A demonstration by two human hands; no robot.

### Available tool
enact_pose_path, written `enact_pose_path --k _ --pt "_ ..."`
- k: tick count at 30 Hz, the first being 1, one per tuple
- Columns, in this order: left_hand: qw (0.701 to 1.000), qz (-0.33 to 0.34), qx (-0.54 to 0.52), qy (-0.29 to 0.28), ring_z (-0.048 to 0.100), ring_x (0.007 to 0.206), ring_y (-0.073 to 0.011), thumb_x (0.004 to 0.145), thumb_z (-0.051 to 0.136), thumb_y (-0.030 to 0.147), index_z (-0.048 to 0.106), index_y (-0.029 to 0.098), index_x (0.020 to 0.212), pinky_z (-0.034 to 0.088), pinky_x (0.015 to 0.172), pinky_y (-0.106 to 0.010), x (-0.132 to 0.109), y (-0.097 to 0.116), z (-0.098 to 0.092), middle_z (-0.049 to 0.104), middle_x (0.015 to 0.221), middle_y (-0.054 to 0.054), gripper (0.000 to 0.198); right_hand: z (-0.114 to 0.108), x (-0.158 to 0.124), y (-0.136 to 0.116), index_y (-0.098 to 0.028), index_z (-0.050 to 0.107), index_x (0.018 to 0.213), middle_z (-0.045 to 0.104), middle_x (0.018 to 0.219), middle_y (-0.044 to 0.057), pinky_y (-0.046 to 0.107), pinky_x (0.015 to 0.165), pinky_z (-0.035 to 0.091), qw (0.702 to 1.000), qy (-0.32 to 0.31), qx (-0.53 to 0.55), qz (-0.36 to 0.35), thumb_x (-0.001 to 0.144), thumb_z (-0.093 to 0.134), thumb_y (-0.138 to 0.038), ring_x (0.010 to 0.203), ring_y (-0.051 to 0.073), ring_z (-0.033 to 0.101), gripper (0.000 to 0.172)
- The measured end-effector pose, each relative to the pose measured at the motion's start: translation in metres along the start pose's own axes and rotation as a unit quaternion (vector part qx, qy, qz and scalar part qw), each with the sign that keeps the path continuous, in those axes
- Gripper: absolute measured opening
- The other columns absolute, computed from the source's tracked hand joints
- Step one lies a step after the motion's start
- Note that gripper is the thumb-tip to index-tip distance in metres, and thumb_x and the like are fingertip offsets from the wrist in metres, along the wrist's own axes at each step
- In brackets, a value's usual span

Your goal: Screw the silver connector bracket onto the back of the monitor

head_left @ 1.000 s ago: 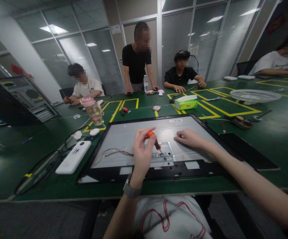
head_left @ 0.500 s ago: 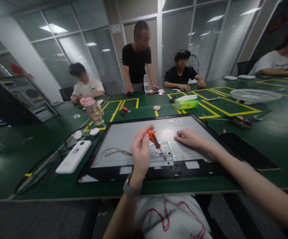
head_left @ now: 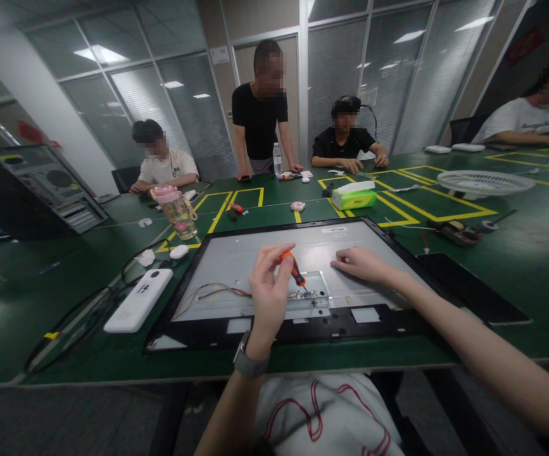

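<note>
My left hand (head_left: 270,282) is closed around the orange-and-black handle of a screwdriver (head_left: 297,271). The tool slants down to the right, its tip at a small circuit board (head_left: 308,296) on a display panel (head_left: 265,246). Whether the tip sits in a screw is too small to tell. Thin coloured wires (head_left: 221,288) run left from the board, partly behind my left hand. On the panel's grey metal back, right of the screwdriver, rests my right hand (head_left: 362,263), its fingers curled in and nothing seen in them. The panel lies flat inside a black frame.
Left of the panel lie a white power bank (head_left: 138,301) and black cables (head_left: 72,329). A pink-lidded bottle (head_left: 179,215) and a green tissue pack (head_left: 354,197) stand beyond it. A black flat slab (head_left: 473,288) lies to the right. Several people sit or stand around the table.
The fingers of my left hand have shifted slightly around the screwdriver handle, the thumb now more upright. My right hand stays in place on the panel.
</note>
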State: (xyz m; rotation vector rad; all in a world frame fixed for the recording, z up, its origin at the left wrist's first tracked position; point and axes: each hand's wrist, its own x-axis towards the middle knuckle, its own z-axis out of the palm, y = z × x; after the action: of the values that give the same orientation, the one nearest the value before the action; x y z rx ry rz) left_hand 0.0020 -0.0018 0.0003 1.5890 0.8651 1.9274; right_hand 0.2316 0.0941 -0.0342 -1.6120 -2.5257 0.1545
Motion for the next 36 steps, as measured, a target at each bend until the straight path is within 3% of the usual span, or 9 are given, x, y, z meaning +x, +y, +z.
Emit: enact_pose_path --k 2,6,12,17,23,27,32,36 --pt "1.000 0.004 0.012 0.004 0.063 0.083 -0.0141 0.089 0.062 0.029 0.075 0.021 0.098 0.051 0.077 -0.025 0.0004 0.0003 0.0002 0.064 0.092 -0.005 0.017 0.0003 0.0000 0.0005 -0.019 0.065 0.072 0.070 0.070 0.008 0.027 0.056 0.028 1.000 0.002 0.000 -0.001 0.094 0.048 -0.039 0.065 0.021 0.061 0.034" --pt "1.000 -0.021 -0.008 -0.018 0.065 0.097 -0.0182 0.096 0.050 0.030 0.070 0.020 0.112 0.051 0.089 -0.031 -0.0004 -0.0005 -0.0002 0.067 0.109 -0.009 0.028 0.0016 0.0004 0.0011 -0.019 0.064 0.072 0.069 0.070 0.008 0.027 0.056 0.028 1.000 0.005 0.000 -0.002 0.094 0.048 -0.039 0.066 0.021 0.061 0.034" --pt "1.000 0.006 0.004 0.007 0.063 0.084 -0.0130 0.087 0.065 0.026 0.074 0.020 0.099 0.051 0.076 -0.022 -0.0001 -0.0016 -0.0002 0.064 0.092 -0.004 0.017 0.0033 0.0017 0.0018 -0.018 0.064 0.071 0.069 0.070 0.008 0.027 0.055 0.027 1.000 0.005 0.001 0.001 0.094 0.048 -0.038 0.064 0.020 0.060 0.034" --pt "0.999 -0.022 -0.028 -0.022 0.066 0.094 -0.0160 0.095 0.051 0.029 0.070 0.020 0.113 0.051 0.086 -0.028 0.0000 -0.0015 0.0000 0.068 0.107 -0.008 0.027 0.0016 0.0010 0.0013 -0.018 0.064 0.072 0.068 0.068 0.007 0.027 0.055 0.026 1.000 0.000 0.004 -0.003 0.094 0.049 -0.038 0.063 0.020 0.059 0.033" --pt "1.000 -0.012 0.005 0.006 0.064 0.083 -0.0146 0.088 0.064 0.031 0.074 0.019 0.099 0.053 0.077 -0.026 -0.0004 -0.0014 -0.0002 0.066 0.094 -0.006 0.020 0.0007 0.0004 0.0003 -0.018 0.064 0.072 0.069 0.069 0.007 0.027 0.056 0.027 1.000 -0.002 0.007 -0.003 0.094 0.049 -0.037 0.063 0.020 0.059 0.033" --pt "0.999 -0.033 -0.029 -0.029 0.065 0.094 -0.0169 0.095 0.053 0.032 0.070 0.021 0.114 0.051 0.087 -0.029 -0.0005 -0.0021 -0.0003 0.068 0.104 -0.008 0.028 0.0013 0.0005 0.0003 -0.018 0.064 0.072 0.069 0.069 0.007 0.027 0.056 0.027 1.000 -0.001 0.007 0.002 0.094 0.050 -0.037 0.064 0.020 0.059 0.033" --pt "1.000 -0.008 0.005 0.010 0.059 0.076 -0.0117 0.085 0.068 0.029 0.075 0.020 0.101 0.050 0.071 -0.023 0.0006 -0.0026 -0.0001 0.061 0.087 -0.003 0.020 0.0021 0.0009 0.0003 -0.019 0.065 0.072 0.069 0.069 0.007 0.027 0.056 0.027 1.000 0.000 0.008 0.007 0.094 0.050 -0.037 0.065 0.020 0.060 0.032" --pt "0.999 -0.019 -0.024 -0.020 0.062 0.089 -0.0150 0.094 0.052 0.027 0.071 0.022 0.114 0.051 0.081 -0.027 -0.0001 -0.0021 -0.0007 0.064 0.100 -0.007 0.028 0.0019 0.0009 0.0009 -0.019 0.065 0.072 0.069 0.070 0.008 0.027 0.056 0.026 1.000 0.000 0.008 0.003 0.094 0.050 -0.037 0.065 0.021 0.060 0.032"
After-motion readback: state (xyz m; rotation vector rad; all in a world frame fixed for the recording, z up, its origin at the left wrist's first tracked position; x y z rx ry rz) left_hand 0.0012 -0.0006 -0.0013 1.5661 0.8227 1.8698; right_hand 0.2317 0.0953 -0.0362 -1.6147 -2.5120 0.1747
